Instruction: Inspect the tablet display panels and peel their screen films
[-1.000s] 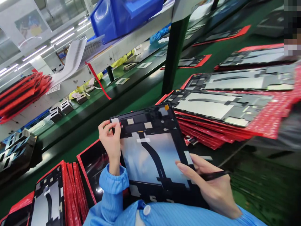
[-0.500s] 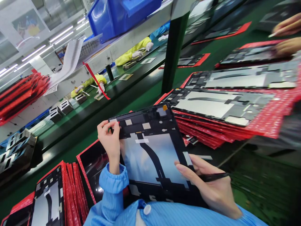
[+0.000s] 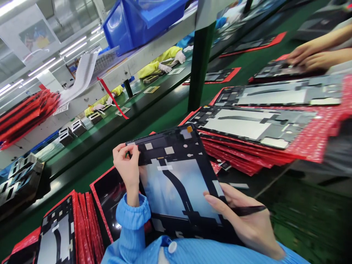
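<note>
A tablet screen panel (image 3: 176, 183), its back with a silvery sheet, a curved black ribbon cable and small pale pads facing me, is held tilted before my chest. My left hand (image 3: 127, 161) pinches its upper left corner between thumb and fingers; whether a small piece is also between them I cannot tell. My right hand (image 3: 244, 220) grips the right edge, thumb lying over the silvery sheet. A slim dark tool (image 3: 249, 210), its kind unclear, is tucked in that same hand. Behind the panel, another dark glossy screen (image 3: 108, 194) lies in a red sleeve.
Red bubble sleeves (image 3: 242, 154) with screen panels (image 3: 247, 123) are stacked at right; more sleeves (image 3: 86, 220) stand at lower left. A post (image 3: 202, 66) rises beside the green conveyor (image 3: 165, 110). A co-worker's hands (image 3: 313, 57) work on a panel at upper right. A blue bin (image 3: 137, 29) sits above.
The view has shifted slightly. Both my hands keep their hold on the screen panel. At upper right, the co-worker's hands have come lower and further left over their panel.
</note>
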Motion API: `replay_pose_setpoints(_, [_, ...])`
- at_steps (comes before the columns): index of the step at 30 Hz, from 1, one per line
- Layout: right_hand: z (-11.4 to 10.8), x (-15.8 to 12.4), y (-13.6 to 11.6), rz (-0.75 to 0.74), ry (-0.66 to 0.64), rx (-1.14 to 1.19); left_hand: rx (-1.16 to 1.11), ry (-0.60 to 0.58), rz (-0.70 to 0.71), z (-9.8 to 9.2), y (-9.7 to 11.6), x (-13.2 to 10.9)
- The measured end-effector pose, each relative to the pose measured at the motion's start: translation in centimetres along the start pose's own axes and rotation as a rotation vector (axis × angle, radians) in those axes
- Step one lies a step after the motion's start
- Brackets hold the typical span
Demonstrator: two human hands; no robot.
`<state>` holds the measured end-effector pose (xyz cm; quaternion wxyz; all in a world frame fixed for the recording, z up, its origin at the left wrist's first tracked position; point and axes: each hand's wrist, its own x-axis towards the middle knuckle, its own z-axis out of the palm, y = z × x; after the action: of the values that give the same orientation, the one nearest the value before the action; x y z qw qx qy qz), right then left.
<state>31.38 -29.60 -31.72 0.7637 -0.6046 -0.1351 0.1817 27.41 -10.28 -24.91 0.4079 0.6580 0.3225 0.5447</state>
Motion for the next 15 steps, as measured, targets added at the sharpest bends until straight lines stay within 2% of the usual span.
replay_pose_setpoints(8, [0.16, 0.05, -0.14, -0.018, -0.008, -0.016, -0.048, -0.024, -0.063, -0.04, -0.11, -0.06])
replay_pose_setpoints(15, [0.02, 0.21, 0.73, 0.003, -0.025, 0.041, -0.229, -0.152, -0.276, -0.97, -0.70, 0.83])
